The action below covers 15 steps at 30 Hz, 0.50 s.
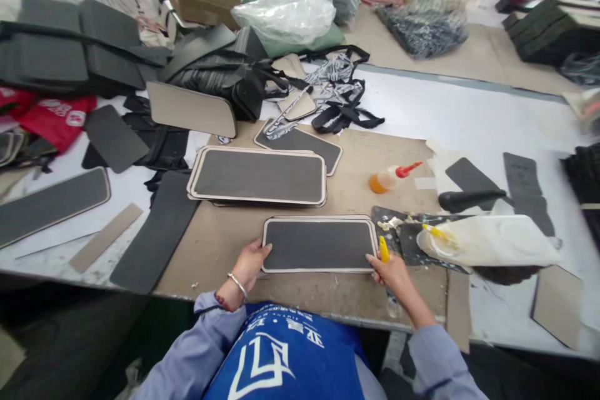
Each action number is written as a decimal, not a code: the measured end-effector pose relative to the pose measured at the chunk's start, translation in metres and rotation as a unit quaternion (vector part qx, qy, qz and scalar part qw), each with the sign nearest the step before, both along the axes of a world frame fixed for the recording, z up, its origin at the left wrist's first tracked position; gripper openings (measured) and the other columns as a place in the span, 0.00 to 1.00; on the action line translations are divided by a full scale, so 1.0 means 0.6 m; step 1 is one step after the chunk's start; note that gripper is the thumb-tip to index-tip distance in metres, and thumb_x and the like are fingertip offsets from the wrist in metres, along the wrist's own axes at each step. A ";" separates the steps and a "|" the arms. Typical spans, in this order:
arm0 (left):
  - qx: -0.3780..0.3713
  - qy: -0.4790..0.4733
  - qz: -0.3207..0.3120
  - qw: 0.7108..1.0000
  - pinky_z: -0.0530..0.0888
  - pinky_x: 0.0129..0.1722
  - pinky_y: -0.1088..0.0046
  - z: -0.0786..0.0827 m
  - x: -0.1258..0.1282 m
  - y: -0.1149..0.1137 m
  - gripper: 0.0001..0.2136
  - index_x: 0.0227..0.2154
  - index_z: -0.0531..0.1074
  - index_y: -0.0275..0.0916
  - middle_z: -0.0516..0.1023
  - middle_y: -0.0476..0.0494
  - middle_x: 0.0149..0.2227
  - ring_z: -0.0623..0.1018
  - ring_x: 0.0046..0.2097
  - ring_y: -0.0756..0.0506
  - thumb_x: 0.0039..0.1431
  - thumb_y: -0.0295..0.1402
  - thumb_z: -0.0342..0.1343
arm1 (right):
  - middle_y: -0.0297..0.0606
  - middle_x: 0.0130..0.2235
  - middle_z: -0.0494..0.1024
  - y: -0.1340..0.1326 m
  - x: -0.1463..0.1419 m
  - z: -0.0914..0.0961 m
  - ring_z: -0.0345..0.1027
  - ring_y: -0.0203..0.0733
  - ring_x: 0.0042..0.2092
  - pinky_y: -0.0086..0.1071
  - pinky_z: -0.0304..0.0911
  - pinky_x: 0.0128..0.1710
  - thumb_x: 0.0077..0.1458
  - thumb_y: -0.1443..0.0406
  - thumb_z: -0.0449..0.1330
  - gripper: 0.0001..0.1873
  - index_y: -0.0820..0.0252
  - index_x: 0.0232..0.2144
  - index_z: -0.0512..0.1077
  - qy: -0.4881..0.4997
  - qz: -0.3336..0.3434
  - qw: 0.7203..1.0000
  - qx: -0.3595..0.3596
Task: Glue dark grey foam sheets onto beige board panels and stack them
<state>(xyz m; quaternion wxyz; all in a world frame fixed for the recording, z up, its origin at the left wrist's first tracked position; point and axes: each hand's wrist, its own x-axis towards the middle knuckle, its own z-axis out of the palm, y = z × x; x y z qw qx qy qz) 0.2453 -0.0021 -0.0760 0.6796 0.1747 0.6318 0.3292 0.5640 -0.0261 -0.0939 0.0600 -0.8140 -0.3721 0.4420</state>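
Observation:
A dark grey rectangular panel (320,245) with a pale border lies at the table's front, with another pale edge showing along its top. My left hand (250,262) pinches its left edge, thumb on top. At the lower right corner, my right hand (391,272) grips the panel with the thumb over it. A yellow strip-like tool (384,249) sticks up from the fingers of that same hand; its kind is unclear. Just behind lies a stack of similar bordered panels (260,176).
To the right are a white plastic container (497,240), a bottle with a red nozzle (387,181) and a dark-handled tool (469,200). Long grey pieces (157,231) lie left. Black straps (347,109), bags (290,15) and stacked dark parts (51,44) crowd the back.

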 end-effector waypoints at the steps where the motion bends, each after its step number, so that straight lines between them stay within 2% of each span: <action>1: -0.001 0.010 0.000 1.000 0.71 0.39 0.65 -0.002 0.000 0.001 0.19 0.32 0.70 0.32 0.78 0.41 0.29 0.76 0.37 0.41 0.36 0.37 0.62 | 0.26 0.08 0.62 0.001 -0.002 0.002 0.55 0.30 0.13 0.22 0.52 0.14 0.48 0.61 0.53 0.12 0.59 0.18 0.60 -0.003 -0.006 1.000 -0.001; 15: -0.003 0.032 -0.006 0.999 0.72 0.38 0.65 -0.008 0.002 0.003 0.16 0.32 0.71 0.33 0.78 0.41 0.29 0.76 0.37 0.41 0.37 0.34 0.61 | 0.28 0.08 0.63 0.010 -0.016 0.016 0.58 0.31 0.12 0.22 0.52 0.12 0.48 0.64 0.55 0.10 0.61 0.19 0.65 -0.027 -0.003 1.000 -0.010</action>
